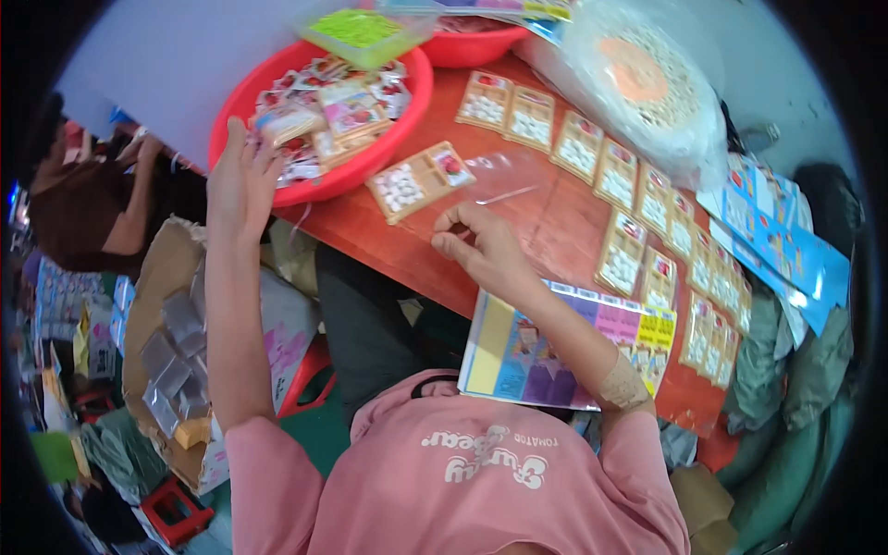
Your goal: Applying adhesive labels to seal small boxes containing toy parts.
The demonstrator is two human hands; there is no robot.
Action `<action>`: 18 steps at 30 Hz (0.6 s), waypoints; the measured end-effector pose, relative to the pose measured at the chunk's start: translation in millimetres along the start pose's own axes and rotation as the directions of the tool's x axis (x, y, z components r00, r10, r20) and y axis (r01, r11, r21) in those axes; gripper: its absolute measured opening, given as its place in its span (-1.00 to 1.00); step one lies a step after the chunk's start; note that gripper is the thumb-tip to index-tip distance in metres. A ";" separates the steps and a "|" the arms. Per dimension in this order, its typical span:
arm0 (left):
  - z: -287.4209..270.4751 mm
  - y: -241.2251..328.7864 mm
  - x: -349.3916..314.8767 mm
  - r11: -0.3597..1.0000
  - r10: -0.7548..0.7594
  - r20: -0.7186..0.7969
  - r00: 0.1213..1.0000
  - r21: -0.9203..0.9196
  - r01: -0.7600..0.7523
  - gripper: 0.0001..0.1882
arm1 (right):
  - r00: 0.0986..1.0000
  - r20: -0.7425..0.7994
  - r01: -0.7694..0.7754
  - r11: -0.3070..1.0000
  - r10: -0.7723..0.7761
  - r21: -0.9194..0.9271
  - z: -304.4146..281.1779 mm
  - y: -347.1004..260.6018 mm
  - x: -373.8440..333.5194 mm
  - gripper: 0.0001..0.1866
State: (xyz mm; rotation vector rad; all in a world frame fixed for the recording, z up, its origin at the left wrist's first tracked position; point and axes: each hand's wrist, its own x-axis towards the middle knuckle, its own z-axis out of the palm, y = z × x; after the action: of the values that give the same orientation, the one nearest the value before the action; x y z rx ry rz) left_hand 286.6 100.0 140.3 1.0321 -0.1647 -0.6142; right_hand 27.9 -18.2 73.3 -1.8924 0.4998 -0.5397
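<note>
My left hand (242,180) is raised at the left rim of a red basin (418,102), its fingers stretched out. Close to its fingertips is a blurred small tray pack (292,122) above the basin's contents. My right hand (481,242) hovers over the red table with its fingers curled and thumb bent in; nothing shows between them. Beyond it lies a clear plastic cover (507,176). Between my hands sits a tan compartment tray (421,180) with white pieces in one section and a small red-printed packet in another.
Rows of similar filled trays (578,146) run along the red table (546,227). A clear bag of white pieces (647,74) stands at the back. A green tub (363,32) rests on the basin's far rim. Printed sheets (564,351) overlap the near edge; a carton (166,370) holds clear covers.
</note>
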 end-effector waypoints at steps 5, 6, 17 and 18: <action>17.9 -65.0 -61.4 0.194 0.519 0.531 0.670 0.690 -0.697 -0.72 | 0.986 -0.130 0.049 0.935 -0.101 -0.351 -47.9 42.0 25.2 -0.84; 13.8 -74.8 -63.5 -0.125 0.425 0.728 0.538 0.636 -0.762 -0.74 | 0.987 -0.148 -0.010 0.886 -0.066 -0.464 -55.8 45.4 32.5 -0.80; 26.0 -170.2 -1.5 -0.286 0.066 0.717 0.694 0.680 -0.675 -0.63 | 0.874 0.452 0.485 0.371 -0.177 -0.792 -90.7 66.9 73.3 -0.11; 31.8 -167.5 -6.2 -0.283 0.062 0.717 0.694 0.680 -0.677 -0.63 | 0.856 0.495 0.507 0.423 -0.147 -0.751 -93.9 67.7 73.5 -0.11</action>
State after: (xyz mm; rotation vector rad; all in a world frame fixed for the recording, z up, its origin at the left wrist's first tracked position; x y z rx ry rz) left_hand 201.7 18.7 16.8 2.2136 -1.6535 0.1790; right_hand 26.9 -153.7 52.5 -3.0720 0.1012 -0.1342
